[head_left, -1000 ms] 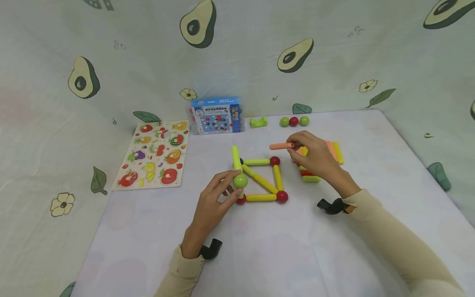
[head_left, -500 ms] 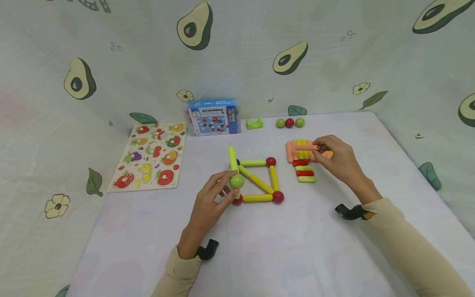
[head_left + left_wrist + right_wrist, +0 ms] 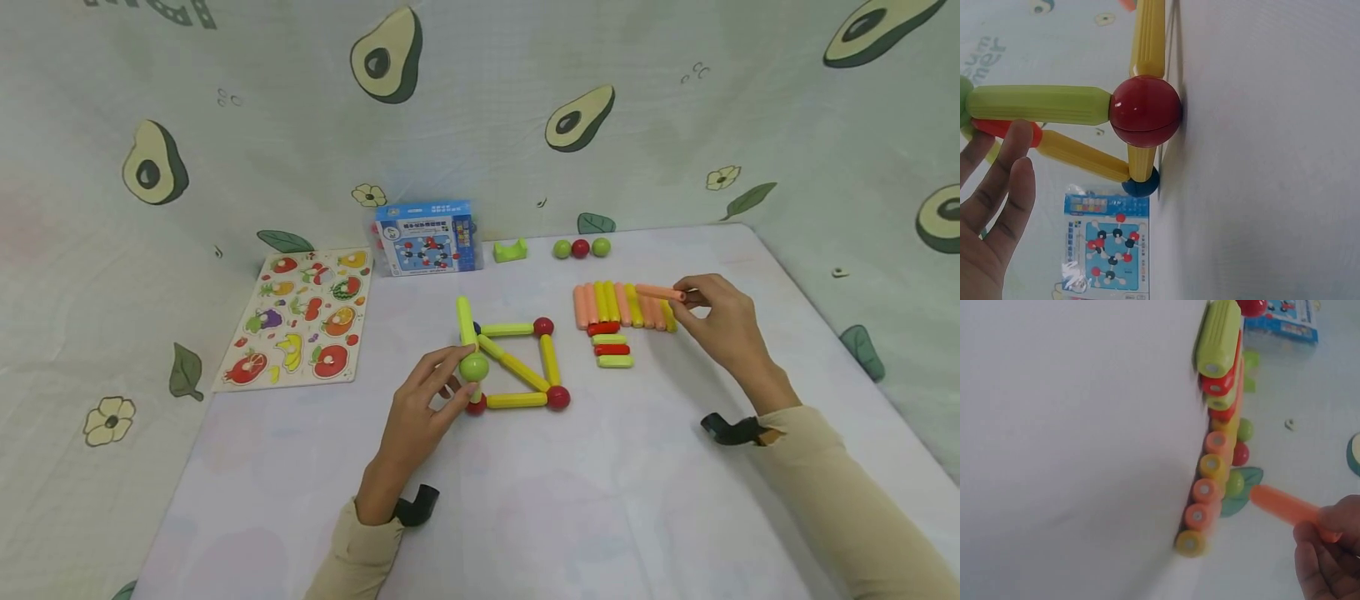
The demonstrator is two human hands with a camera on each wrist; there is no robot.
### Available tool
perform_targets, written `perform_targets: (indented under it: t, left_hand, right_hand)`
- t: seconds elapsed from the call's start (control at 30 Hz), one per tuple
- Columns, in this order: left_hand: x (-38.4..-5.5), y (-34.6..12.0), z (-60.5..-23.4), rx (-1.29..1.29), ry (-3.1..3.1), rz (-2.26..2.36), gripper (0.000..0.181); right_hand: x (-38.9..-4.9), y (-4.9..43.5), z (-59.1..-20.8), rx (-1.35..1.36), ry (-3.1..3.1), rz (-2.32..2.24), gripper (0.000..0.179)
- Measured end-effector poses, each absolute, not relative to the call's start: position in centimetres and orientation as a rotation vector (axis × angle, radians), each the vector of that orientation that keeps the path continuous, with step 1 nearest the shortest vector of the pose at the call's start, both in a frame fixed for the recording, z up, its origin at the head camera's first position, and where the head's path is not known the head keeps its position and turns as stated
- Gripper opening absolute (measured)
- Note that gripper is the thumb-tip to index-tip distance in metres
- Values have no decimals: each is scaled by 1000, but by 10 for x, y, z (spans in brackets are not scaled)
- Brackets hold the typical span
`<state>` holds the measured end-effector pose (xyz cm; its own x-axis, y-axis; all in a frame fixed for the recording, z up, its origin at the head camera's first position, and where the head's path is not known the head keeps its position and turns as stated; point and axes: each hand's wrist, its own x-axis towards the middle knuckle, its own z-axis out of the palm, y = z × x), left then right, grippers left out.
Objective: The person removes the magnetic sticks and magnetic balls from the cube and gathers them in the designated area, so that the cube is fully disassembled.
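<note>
My left hand (image 3: pixel 422 408) pinches a green ball (image 3: pixel 474 367) between thumb and fingers. This ball tops an upright light green stick (image 3: pixel 1041 105) rising from a red ball (image 3: pixel 1145 111). Below lies a four-sided frame of sticks, with red balls (image 3: pixel 558 397) at corners and a dark blue ball (image 3: pixel 1140 182) partly hidden at the far left one. A yellow stick (image 3: pixel 513 364) crosses it diagonally. My right hand (image 3: pixel 720 321) pinches one end of an orange stick (image 3: pixel 1285 506), held above the right part of a row of orange and yellow sticks (image 3: pixel 609 302).
Short red and green sticks (image 3: pixel 612 350) lie stacked before the row. Farther back are three loose balls (image 3: pixel 581 248), a green curved piece (image 3: pixel 511 250) and a blue box (image 3: pixel 426 237). A fruit puzzle board (image 3: pixel 296 317) lies at the left.
My right hand has moved right with the orange stick, from beside the frame to over the right part of the row. My left hand keeps its hold on the green ball.
</note>
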<state>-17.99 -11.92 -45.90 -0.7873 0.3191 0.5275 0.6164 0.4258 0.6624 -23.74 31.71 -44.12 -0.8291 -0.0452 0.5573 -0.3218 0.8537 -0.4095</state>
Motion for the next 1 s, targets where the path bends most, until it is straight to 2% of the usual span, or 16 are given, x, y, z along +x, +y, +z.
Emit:
perform_targets:
  t: [0.5,0.7,1.0]
  left_hand:
    - [-180,-121,-461,-781,-2391,-1277,55]
    - [-180,-120,-462,-782,-2376,-1281,57]
    - [-181,-119,-460,-799,-2362,-1293,57]
  right_hand:
    - [-232,346,-456,-63,-2655,715,24]
    - [-237,348,-462,-105,-2793,749,27]
    - [-240,353,-466,-57,-3030,834,42]
